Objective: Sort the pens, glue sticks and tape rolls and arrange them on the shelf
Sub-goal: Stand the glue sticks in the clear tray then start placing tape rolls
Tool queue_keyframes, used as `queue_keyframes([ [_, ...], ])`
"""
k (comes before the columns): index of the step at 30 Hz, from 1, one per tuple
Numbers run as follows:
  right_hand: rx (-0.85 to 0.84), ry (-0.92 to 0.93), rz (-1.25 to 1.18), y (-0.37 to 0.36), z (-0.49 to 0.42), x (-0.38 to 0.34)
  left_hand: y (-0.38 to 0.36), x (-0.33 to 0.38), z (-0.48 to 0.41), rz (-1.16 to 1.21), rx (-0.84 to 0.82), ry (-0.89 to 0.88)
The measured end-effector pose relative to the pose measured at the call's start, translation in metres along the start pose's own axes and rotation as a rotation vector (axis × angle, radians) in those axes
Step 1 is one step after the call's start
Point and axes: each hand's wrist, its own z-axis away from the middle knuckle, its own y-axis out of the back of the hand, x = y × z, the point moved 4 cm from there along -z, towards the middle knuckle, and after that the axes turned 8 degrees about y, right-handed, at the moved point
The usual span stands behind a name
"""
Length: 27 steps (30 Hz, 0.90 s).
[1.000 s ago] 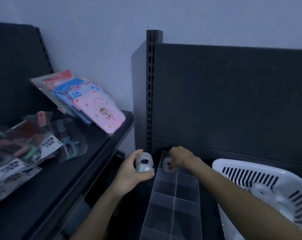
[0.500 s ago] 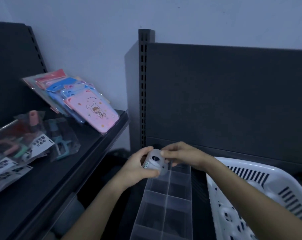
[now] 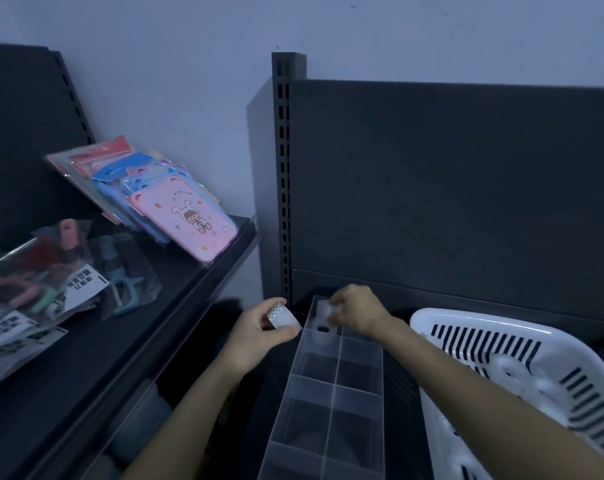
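Right now the right hand (image 3: 357, 311) pinches a pale tape roll (image 3: 324, 310) in its grip just above the far-left compartment of the clear divided box (image 3: 331, 403) on the shelf (image 3: 399, 379). The left hand (image 3: 255, 336) curls its grip round a dotted tape roll (image 3: 282, 318) beside the box's rim. Best to lower the pale roll flat into that compartment (dim light hides what it already holds) before letting go.

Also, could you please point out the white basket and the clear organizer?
white basket (image 3: 467, 317): head view, upper rim.
clear organizer (image 3: 333, 393): head view, centre divider.
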Motion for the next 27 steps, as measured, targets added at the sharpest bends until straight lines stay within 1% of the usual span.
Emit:
queue_keyframes([
  [3,-0.023,0.067,0.224,-0.014,-0.005,-0.003,0.004,-0.004,0.0,0.001,-0.01,0.011],
  [5,-0.035,0.097,0.283,-0.022,-0.008,0.001,0.005,-0.007,-0.001,0.011,-0.015,0.02],
  [9,-0.104,0.118,0.224,-0.03,-0.013,0.011,0.007,-0.009,-0.004,0.013,-0.001,0.026],
  [14,-0.042,0.14,0.193,-0.025,-0.018,0.008,0.006,-0.01,-0.009,0.021,0.014,0.023],
  [19,-0.066,0.132,0.154,-0.024,-0.013,0.009,0.004,-0.009,-0.012,0.016,0.033,0.006],
  [20,-0.047,0.137,0.128,-0.018,-0.011,0.008,0.003,-0.007,-0.011,0.005,0.033,-0.002],
  [22,0.054,0.152,0.028,0.0,-0.003,0.004,-0.002,-0.003,-0.011,-0.019,0.029,-0.028],
  [24,0.127,0.127,-0.145,0.019,0.009,0.0,-0.009,0.002,-0.011,-0.044,0.025,-0.061],
  [25,0.118,0.116,-0.243,0.026,0.017,-0.002,-0.014,0.005,-0.012,-0.065,0.027,-0.082],
  [27,0.038,0.113,-0.38,0.033,0.03,-0.007,-0.026,0.013,-0.012,-0.118,0.032,-0.126],
])
